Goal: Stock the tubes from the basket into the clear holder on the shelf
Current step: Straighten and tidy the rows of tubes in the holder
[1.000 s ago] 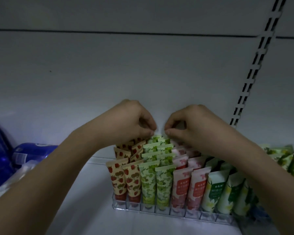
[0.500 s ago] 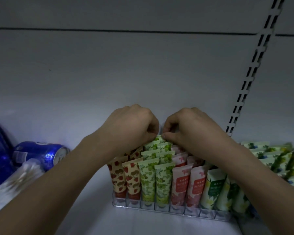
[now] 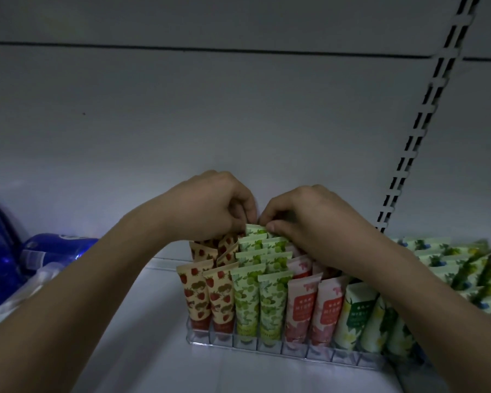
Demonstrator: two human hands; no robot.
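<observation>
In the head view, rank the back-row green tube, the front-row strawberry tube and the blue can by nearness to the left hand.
1. Back-row green tube, at the left hand fingertips.
2. Front-row strawberry tube, below the hand in the clear holder.
3. Blue can, far left.

Probably shop: slotted shelving upright (image 3: 425,114).

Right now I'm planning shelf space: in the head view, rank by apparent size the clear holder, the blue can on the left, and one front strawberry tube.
1. clear holder, widest by far.
2. blue can, partly hidden, so unsure.
3. front strawberry tube; it looks close to the can in size, so I won't rank those two firmly.
</observation>
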